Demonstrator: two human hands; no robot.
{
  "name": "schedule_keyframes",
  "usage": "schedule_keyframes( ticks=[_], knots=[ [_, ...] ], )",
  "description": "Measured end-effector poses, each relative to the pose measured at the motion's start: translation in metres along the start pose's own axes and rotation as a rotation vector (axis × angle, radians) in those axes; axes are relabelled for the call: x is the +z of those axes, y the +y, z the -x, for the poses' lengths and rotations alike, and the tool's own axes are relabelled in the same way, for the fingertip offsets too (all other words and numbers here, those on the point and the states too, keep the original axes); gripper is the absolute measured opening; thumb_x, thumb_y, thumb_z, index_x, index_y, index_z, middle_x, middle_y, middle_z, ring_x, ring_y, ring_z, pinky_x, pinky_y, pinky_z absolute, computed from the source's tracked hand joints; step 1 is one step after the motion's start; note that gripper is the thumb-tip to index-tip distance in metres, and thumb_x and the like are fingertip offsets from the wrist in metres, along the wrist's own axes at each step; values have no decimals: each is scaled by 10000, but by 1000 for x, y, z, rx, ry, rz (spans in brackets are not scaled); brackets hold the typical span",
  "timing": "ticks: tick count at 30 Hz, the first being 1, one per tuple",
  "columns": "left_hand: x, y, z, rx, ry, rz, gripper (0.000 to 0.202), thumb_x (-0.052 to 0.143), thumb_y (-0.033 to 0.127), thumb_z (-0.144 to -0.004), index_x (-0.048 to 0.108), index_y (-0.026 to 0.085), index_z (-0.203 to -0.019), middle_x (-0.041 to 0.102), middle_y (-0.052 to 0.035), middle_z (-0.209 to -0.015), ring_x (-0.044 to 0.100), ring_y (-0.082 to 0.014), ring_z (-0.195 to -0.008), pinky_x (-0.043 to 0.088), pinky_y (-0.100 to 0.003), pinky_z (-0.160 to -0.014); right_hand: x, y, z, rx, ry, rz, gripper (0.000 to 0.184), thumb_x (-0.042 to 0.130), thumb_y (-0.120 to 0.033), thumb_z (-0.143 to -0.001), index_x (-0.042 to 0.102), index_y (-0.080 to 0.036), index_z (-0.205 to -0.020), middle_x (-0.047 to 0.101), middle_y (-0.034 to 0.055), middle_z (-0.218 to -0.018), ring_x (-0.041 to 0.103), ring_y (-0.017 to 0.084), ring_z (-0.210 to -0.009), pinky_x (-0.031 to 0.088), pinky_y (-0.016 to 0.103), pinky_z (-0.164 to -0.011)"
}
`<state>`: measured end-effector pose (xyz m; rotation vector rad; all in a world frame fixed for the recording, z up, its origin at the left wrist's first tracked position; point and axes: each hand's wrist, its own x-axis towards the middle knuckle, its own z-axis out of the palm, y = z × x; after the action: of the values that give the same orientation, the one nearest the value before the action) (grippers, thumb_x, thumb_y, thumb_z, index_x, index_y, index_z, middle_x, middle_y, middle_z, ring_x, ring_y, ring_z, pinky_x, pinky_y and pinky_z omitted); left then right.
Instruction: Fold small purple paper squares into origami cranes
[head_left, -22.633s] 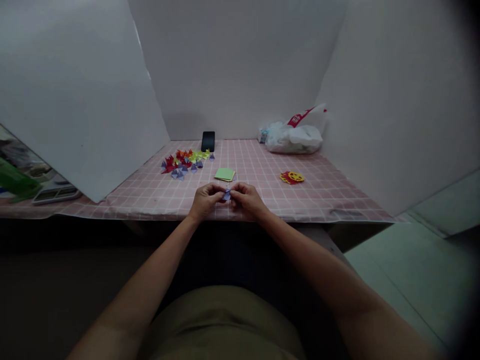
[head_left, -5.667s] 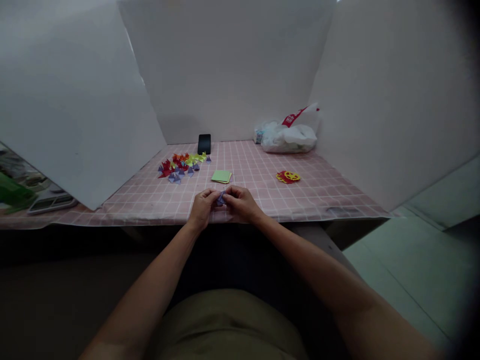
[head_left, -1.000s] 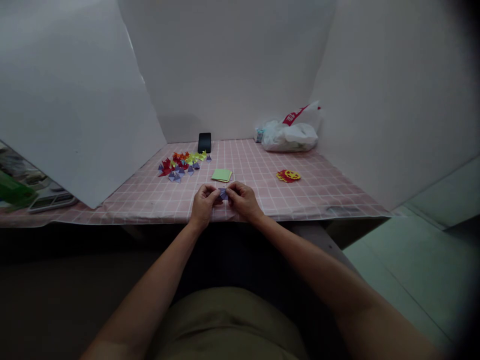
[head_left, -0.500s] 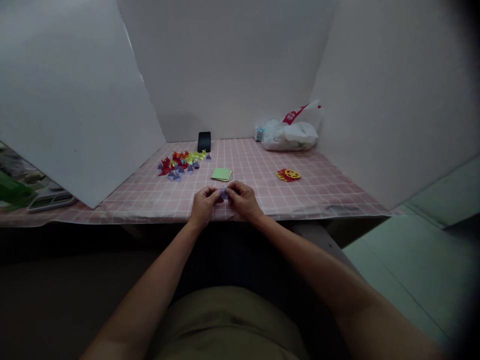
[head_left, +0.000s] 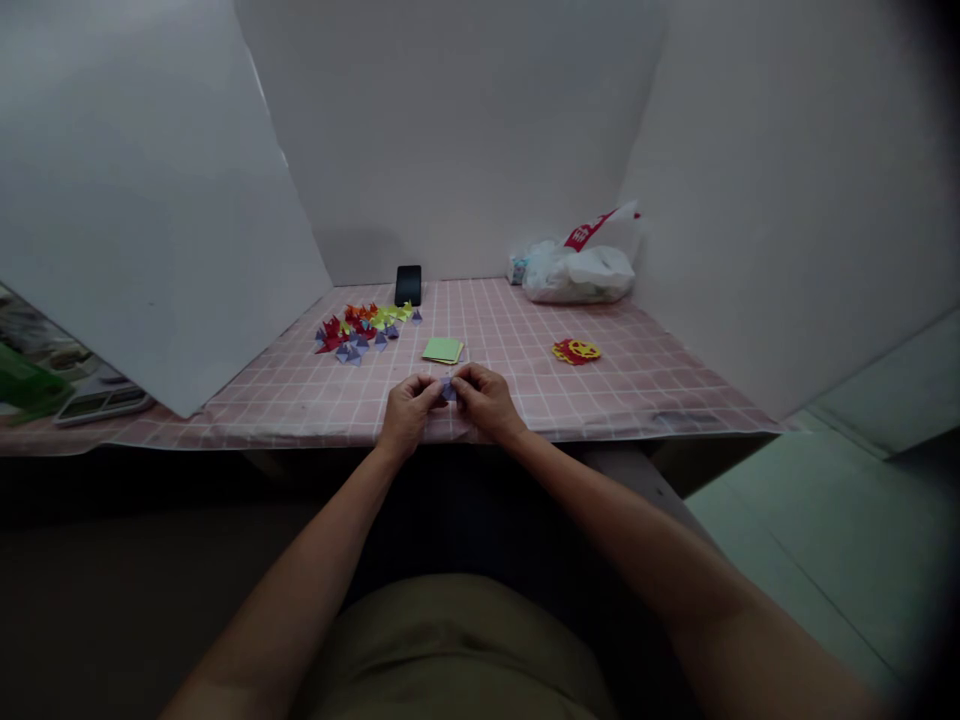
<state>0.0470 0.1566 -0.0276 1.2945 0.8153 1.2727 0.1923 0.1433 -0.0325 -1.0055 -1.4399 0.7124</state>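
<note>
By the near edge of the table (head_left: 585,410), small purple paper (head_left: 448,388) sits pinched between left hand (head_left: 409,405) and right hand (head_left: 486,400), fingers closed on it from both sides! An uneven tug could tear it or skew a crease; a loose pinch could drop it. Its pointing direction, its long axis? Too covered to call.

A black phone (head_left: 408,285) sits near the far edge of the desk (head_left: 510,325); a white plastic bag (head_left: 581,277) and small packet (head_left: 517,268) occupy its far right corner, a scale (head_left: 103,402) its left end.
</note>
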Motion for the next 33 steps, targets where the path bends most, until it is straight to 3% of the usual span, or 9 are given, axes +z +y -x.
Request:
schedule_keyframes(
  ticks=[10, 17, 24, 33],
  knots=[
    [1, -3, 1, 30, 7, -36, 219, 767, 348, -724, 672, 152, -750, 630, 16, -698, 593, -107, -635, 501, -249, -652, 0, 2, 0, 20, -11, -28, 153, 583, -291, -827, 572, -189, -713, 555, -17, -657, 508, 115, -567, 405, 245, -546],
    [0, -2, 3, 39, -2, -45, 222, 770, 339, -720, 658, 157, -780, 630, 21, -696, 618, -118, -635, 500, -257, -660, 0, -6, 1, 68, 14, -110, 156, 553, -318, -845, 533, -205, -739, 515, -44, -564, 492, 112, -481, 402, 240, -485],
    [-1, -3, 3, 19, -16, -43, 236, 775, 353, -705, 661, 154, -757, 636, 19, -677, 610, -116, -602, 496, -253, -635, -2, -4, -1, 125, -65, -177, 234, 633, -400, -796, 566, -187, -725, 556, -29, -620, 505, 102, -523, 419, 222, -492],
    [-2, -1, 2, -7, -44, -21, 257, 749, 403, -736, 685, 159, -784, 660, 3, -681, 630, -127, -607, 525, -266, -650, -2, -3, -1, 141, -34, -203, 207, 610, -363, -800, 582, -180, -707, 541, -36, -579, 500, 100, -496, 404, 222, -479]
  ],
)
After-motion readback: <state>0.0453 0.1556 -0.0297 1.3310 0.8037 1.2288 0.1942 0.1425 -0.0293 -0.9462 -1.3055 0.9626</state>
